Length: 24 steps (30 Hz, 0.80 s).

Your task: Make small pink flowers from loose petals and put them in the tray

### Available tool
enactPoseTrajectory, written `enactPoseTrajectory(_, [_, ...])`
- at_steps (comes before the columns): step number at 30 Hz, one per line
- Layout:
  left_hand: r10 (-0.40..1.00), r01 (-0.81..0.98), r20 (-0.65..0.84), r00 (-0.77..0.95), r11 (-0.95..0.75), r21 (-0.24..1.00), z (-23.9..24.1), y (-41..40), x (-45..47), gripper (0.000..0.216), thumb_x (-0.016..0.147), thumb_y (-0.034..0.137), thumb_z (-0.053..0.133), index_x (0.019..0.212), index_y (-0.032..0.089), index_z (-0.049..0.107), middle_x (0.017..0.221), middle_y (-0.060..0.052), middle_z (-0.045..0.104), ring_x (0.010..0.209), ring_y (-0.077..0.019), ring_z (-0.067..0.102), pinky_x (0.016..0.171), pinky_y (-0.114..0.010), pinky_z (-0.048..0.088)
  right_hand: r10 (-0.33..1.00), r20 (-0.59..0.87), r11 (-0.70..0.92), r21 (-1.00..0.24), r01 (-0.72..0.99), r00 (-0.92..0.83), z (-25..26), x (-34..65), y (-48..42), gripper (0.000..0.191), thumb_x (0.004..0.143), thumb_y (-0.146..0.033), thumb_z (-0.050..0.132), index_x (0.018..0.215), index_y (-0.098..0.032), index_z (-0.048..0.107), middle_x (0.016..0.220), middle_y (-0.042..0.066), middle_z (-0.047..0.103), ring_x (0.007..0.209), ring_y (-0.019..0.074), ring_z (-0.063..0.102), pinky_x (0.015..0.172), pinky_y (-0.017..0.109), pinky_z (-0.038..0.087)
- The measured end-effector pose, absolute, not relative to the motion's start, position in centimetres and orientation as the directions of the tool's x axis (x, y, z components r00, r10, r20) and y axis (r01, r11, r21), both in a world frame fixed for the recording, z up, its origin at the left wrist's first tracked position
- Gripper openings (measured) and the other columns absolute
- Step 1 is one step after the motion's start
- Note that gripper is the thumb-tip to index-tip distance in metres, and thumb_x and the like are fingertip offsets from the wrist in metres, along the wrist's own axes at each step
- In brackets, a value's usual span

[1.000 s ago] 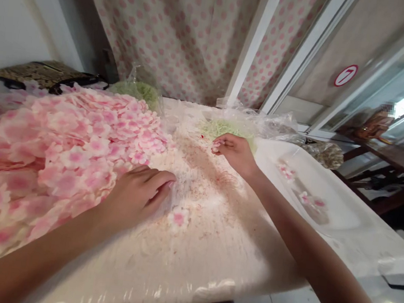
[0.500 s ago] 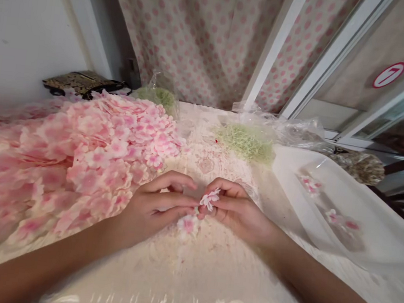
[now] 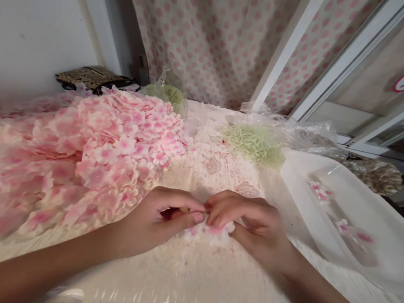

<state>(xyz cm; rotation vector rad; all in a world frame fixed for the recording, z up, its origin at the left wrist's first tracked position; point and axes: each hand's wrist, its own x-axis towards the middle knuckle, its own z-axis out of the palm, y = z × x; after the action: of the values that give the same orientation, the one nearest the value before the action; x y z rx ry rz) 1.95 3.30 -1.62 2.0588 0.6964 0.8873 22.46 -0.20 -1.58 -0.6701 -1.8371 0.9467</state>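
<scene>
Pinching a pale pink artificial blossom between our left hand and right hand, both curled closed, just above the near tabletop; a big pink petal heap sits just left; green shreds lie farther off.

My fingers hide most of the pink artificial blossom between my left hand and right hand, so I can't tell how many petals it has. The petal heap blurs toward its lower left and runs off the left edge, and the white plastic tray runs off the right edge.
</scene>
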Motion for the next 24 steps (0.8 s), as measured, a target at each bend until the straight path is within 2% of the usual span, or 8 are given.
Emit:
enactPoseTrajectory(2, [0.690,0.163,0.412,0.595,-0.605,0.779,-1.4,3.4,2.0,0.011,0.082,0.017,0.057,0.085,0.018,0.068,0.073,0.000,0.068,0.054,-0.0072,0.055,0.047,-0.016,0.041,0.736,0.535,0.623,-0.775,0.106,-0.416,-1.6,22.1,-0.6,0.023,0.081,-0.004,0.051,0.085,-0.021,0.065,0.089,0.004,0.064,0.090,0.0163,0.062,0.082,0.034,0.049])
enactPoseTrajectory(4, [0.676,0.167,0.452,0.582,-0.643,0.748,-1.2,3.4,1.9,0.011,0.081,0.015,0.058,0.085,0.018,0.068,0.066,0.001,0.064,0.050,-0.0056,0.050,0.045,-0.016,0.039,0.737,0.533,0.641,-0.747,0.179,-0.416,-1.7,21.9,-1.0,0.029,0.078,0.003,0.048,0.085,-0.020,0.065,0.097,0.005,0.060,0.093,0.0158,0.060,0.081,0.031,0.049])
enactPoseTrajectory(9, [0.607,0.158,0.472,0.640,-0.705,0.692,-0.7,3.3,1.9,0.010,0.081,0.012,0.057,0.081,0.017,0.066,0.063,0.002,0.057,0.050,-0.0054,0.047,0.045,-0.016,0.038,0.753,0.532,0.634,-0.744,0.211,-0.386,-1.8,21.4,-1.1,0.031,0.076,0.004,0.049,0.090,-0.020,0.063,0.102,0.005,0.053,0.094,0.0150,0.057,0.079,0.029,0.048])
enactPoseTrajectory(19, [0.645,0.110,0.389,0.658,-0.593,0.798,-1.8,2.8,2.1,0.011,0.083,0.016,0.055,0.080,0.016,0.066,0.062,0.002,0.057,0.048,-0.0056,0.045,0.042,-0.017,0.035,0.763,0.506,0.604,-0.780,0.163,-0.403,-1.9,21.4,-0.8,0.025,0.079,-0.001,0.047,0.090,-0.020,0.058,0.093,0.005,0.057,0.084,0.0147,0.058,0.070,0.028,0.050])
enactPoseTrajectory(24, [0.638,0.113,0.394,0.662,-0.604,0.789,-1.8,2.5,2.1,0.010,0.082,0.011,0.056,0.079,0.014,0.064,0.061,0.003,0.054,0.048,-0.0046,0.042,0.043,-0.017,0.033,0.769,0.480,0.594,-0.781,0.193,-0.423,-2.0,21.3,-0.9,0.025,0.078,0.000,0.047,0.090,-0.020,0.057,0.094,0.005,0.056,0.086,0.0144,0.057,0.072,0.028,0.049])
